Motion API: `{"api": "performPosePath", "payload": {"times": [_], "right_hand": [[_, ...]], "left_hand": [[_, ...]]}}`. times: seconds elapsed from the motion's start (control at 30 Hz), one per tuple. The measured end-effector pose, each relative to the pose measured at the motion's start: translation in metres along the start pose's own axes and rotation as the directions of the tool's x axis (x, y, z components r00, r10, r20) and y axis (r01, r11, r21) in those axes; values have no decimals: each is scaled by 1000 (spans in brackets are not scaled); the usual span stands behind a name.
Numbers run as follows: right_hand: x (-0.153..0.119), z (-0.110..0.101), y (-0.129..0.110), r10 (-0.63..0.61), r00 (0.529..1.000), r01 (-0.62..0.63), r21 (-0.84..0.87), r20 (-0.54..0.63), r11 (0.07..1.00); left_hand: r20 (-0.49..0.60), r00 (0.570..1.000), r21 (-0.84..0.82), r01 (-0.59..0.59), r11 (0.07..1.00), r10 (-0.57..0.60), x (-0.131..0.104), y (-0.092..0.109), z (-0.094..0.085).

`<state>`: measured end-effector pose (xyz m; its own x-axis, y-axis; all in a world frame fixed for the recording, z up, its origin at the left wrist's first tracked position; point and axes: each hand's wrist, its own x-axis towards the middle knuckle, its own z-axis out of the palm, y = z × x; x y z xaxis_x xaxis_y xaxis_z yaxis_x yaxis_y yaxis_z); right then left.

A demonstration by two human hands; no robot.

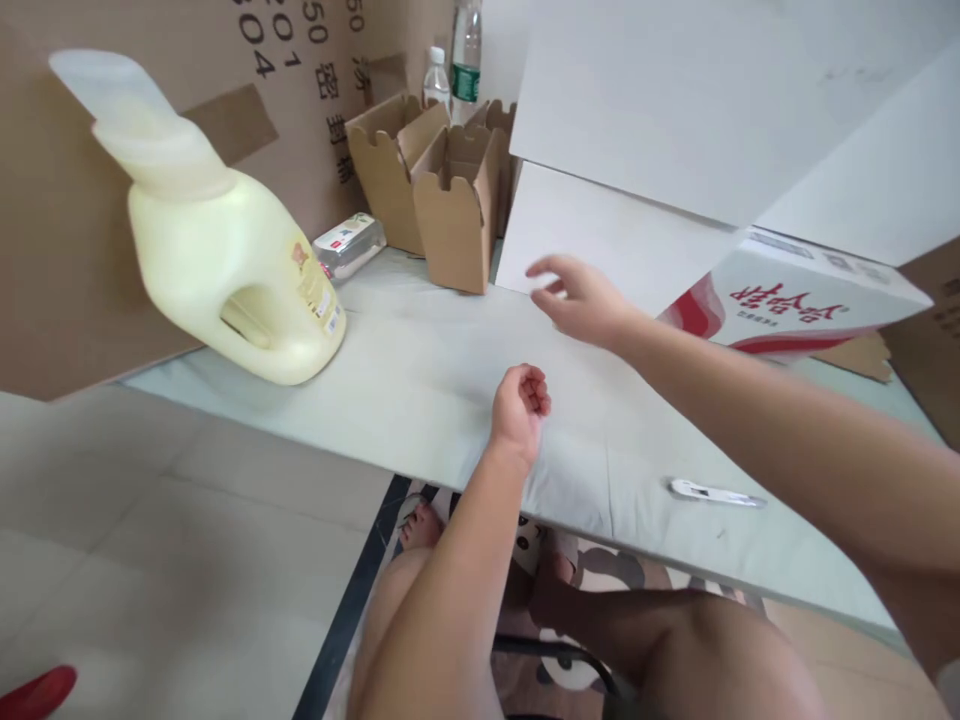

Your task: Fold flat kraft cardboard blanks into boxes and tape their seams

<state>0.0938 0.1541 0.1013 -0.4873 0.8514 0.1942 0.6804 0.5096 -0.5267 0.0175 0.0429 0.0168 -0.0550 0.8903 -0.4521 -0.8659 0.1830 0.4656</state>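
Observation:
My right hand (581, 300) reaches over the table, its fingers bent and apart with nothing between them. It hovers in front of the white box's lower panel (600, 235), a little right of the small brown cardboard boxes (454, 225). Nearer to me, my left hand (523, 405) is above the pale tablecloth, fingers curled toward the palm; I see nothing in it. Right of it, close to the front edge, lies a white utility knife (716, 493).
At left stands a big pale yellow jug (202, 235) with a handle. Behind it lie a clear flat bottle (351, 246) and a large carton (45, 250). Water bottles (466, 70) stand at the back. A red and white printed box (795, 295) sits at right.

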Motion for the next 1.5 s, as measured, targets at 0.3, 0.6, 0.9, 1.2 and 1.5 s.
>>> {"api": "performPosePath", "payload": {"times": [0.3,0.6,0.9,1.2,1.5], "right_hand": [[143,40,-30,-165,985,175,-330,59,928],[-47,-16,-33,-226,950,184,-199,-217,963],[-249,-13,22,108,761,-136,4,-639,991],[-258,5,55,48,833,72,194,-551,978],[-283,-1,73,-39,873,137,167,-487,976]], "left_hand": [[-52,997,-2,-53,999,53,-1,5,-20],[-241,619,462,-604,649,748,-9,36,-51],[416,607,389,-792,470,677,-45,17,-37],[394,529,511,-806,299,752,-40,-3,-23],[329,518,558,-781,280,790,-27,-19,-5]]}}
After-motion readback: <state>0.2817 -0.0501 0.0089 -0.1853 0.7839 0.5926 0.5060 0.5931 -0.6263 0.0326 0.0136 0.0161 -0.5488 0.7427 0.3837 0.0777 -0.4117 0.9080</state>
